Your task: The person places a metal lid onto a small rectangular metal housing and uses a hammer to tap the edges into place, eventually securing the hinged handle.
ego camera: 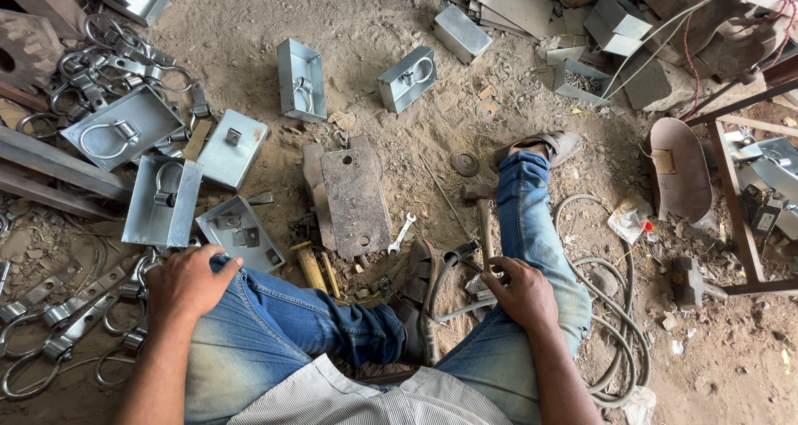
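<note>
- Resting the left hand (187, 282) on the left knee, fingers spread and loose, grasping nothing; just beside it, the open metal box (241, 232).
- Laying the right hand (525, 292) on the right leg, fingers curled at the end of the hammer (482, 217) handle; cannot tell if the grip is closed on the handle or only touching it.
- Already fitted with a ring handle inside: 4 grey metal boxes, 1 flat on the left (120, 127), 1 leaning below it (162, 201), 2 standing further ahead (299, 80) (409, 78).
- Not yet fitted with a ring: the open metal box near the left hand, with only small brackets inside.
- In front of the legs on the dirt floor (399, 159): a thick rusty steel plate (356, 199) with a small spanner (401, 231) beside it.
- Waiting loose on the floor at the left: many ring handles (50, 334), not in any box.
- Far ahead on the right: 1 small tray (582, 80) with tiny pieces in it, too small to tell which kind.
</note>
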